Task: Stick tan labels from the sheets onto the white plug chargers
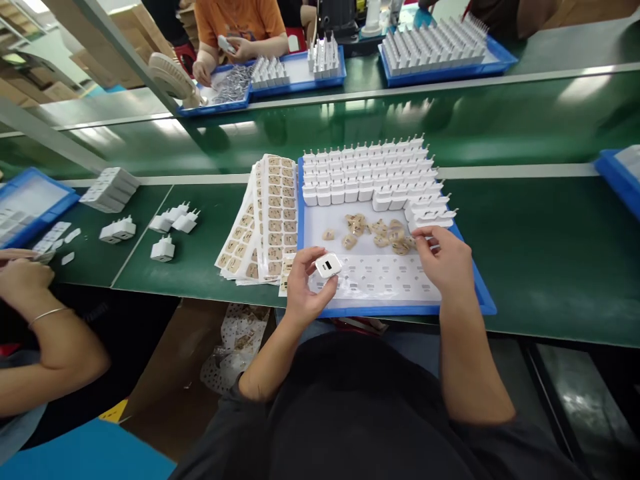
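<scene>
A white plug charger point(329, 265) is gripped between the thumb and fingers of my left hand point(307, 287), its face with a dark port turned up towards me. My right hand point(445, 257) is over the right side of the blue-rimmed tray point(380, 311), thumb and fingertips pinched together. What they hold, if anything, is too small to make out. Just left of those fingertips lies a loose pile of tan sticker pieces point(396, 231). Rows of white chargers point(367, 170) stand prongs up at the back of the tray. A translucent sheet with cut-out marks point(385, 275) covers its front.
Left of the tray lie fanned sticker sheets point(281, 213). Several chargers point(163, 249) and a stacked block of them point(110, 189) stand further left, near a co-worker's arm point(55, 333). Beyond the green ledge are blue trays of chargers point(435, 50), a fan point(173, 77) and another person.
</scene>
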Tool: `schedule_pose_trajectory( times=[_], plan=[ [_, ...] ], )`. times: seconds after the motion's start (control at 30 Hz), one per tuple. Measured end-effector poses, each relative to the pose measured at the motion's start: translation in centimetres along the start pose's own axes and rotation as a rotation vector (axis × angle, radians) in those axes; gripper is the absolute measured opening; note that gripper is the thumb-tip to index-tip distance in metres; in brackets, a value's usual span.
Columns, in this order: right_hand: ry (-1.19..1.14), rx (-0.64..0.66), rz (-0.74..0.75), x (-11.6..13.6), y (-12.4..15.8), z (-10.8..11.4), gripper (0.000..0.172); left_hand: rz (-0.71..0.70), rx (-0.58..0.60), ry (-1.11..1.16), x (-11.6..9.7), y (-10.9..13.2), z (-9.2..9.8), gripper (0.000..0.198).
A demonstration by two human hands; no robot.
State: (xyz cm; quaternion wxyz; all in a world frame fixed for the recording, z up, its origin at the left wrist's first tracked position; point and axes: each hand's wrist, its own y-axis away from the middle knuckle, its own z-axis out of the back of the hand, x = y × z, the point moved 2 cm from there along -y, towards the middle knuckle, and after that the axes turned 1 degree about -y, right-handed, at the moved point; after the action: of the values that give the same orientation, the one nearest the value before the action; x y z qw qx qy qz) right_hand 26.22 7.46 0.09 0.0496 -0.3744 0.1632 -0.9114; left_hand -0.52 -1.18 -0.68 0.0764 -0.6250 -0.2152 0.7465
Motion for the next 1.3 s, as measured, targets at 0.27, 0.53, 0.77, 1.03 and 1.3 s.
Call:
schedule_pose_trajectory(
  times=[0.27,0.53,0.77,1.03,1.3],
  plan=[
    [-0.004,0.019,-0.010,0.0,-0.1,0.0,0.018,-0.187,-0.089,-0.072,-1.1,-0.1,0.3,0.040],
    [0.012,0.042,-0.117,-1.0,-0.4,0.1,0.014,-0.088,-0.513,-0.176,1.7,-1.2,10.2,0.059],
    [0.100,0.047,-0.151,-1.9,-1.2,-0.5,0.034,0.229,-0.679,-0.966,5.8,-1.4,24.3,0.031],
    [0.078,0.099,-0.108,-1.0,-0.8,-0.4,0.027,0.327,-0.671,-1.068,6.8,-2.8,29.8,0.024],
    [0.032,0.101,0.084,0.6,-0.1,-1.2,0.022,0.242,-0.623,-1.068,4.2,-3.7,25.0,0.026]
  ],
)
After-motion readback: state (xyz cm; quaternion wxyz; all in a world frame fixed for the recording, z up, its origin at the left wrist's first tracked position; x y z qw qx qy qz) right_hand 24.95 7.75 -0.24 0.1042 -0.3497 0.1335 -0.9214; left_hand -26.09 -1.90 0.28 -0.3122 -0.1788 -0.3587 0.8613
